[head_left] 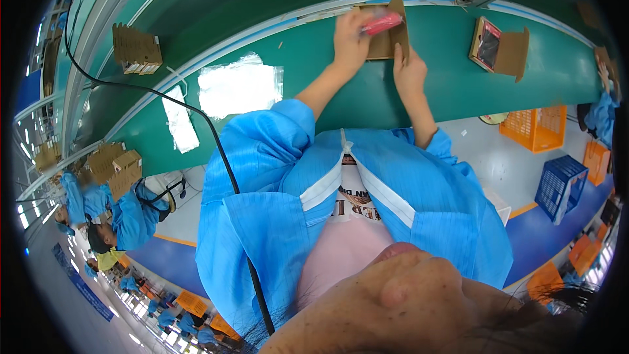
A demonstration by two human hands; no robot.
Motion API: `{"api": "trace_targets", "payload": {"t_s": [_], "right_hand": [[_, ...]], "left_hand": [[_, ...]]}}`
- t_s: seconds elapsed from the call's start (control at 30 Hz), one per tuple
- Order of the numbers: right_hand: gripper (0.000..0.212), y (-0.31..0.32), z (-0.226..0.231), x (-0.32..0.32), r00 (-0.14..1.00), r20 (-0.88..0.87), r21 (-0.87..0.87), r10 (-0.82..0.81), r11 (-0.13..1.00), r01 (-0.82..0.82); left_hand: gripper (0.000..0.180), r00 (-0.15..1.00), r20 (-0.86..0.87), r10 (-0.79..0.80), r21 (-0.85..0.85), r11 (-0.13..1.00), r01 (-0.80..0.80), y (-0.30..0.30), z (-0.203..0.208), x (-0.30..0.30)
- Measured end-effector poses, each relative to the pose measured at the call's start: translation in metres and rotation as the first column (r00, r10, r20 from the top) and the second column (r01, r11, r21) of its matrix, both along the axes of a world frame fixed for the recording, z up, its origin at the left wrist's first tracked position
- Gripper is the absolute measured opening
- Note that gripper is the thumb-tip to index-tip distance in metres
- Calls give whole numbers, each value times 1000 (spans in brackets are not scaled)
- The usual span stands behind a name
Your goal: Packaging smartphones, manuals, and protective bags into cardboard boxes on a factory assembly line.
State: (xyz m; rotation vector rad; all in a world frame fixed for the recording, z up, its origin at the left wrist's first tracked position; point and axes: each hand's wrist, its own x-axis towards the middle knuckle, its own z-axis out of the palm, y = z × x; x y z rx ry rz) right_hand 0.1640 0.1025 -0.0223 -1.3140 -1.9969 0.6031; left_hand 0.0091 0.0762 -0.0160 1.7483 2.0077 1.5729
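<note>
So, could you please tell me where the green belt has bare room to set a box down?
Bare green belt lies between the right hand and the open cardboard box. It is crowded where both hands hold the box; clear plastic bags cover the left.

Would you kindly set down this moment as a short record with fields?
Setting: green conveyor belt at a packing line
Left hand: left hand holds a red item over the open cardboard box
Right hand: right hand rests against the box's near side
Nearby on belt: second open box with a dark item inside, to the right; clear plastic bags to the left
Also: stack of flat cartons far left; orange crate and blue crate on the floor
</note>
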Motion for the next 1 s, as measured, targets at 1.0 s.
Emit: {"api": "trace_targets", "payload": {"t_s": [1.0], "right_hand": [[26, 23, 8, 24, 994, -104, -85, -21, 996, 12]], "left_hand": [[60, 870, -463, -168, -377, 926, -22, -11, 4, -16]]}}
